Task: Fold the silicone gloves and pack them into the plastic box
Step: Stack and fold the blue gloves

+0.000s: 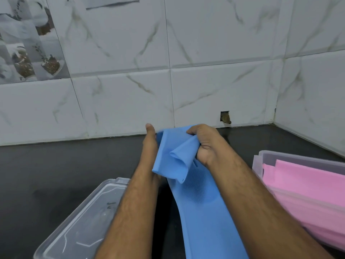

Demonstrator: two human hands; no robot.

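- Blue silicone glove [201, 212] lay stretched along the dark countertop [65, 161], running from the near edge toward the far tiled wall [214, 85], between a person's two forearms.
- Its far end was lifted and bunched into loose folds between both hands.
- The left hand [149, 144] pressed against the left side of the folds, thumb pointing up; whether its fingers curled round the silicone could not be told.
- The right hand [207, 143] gripped the bunched right side, fingers curled into the material.
- Pink gloves [306, 186] lay folded inside a clear plastic box [261, 156] on the right.
- A clear plastic lid [80, 225] rested on the counter at the near left, partly hidden by the left forearm.
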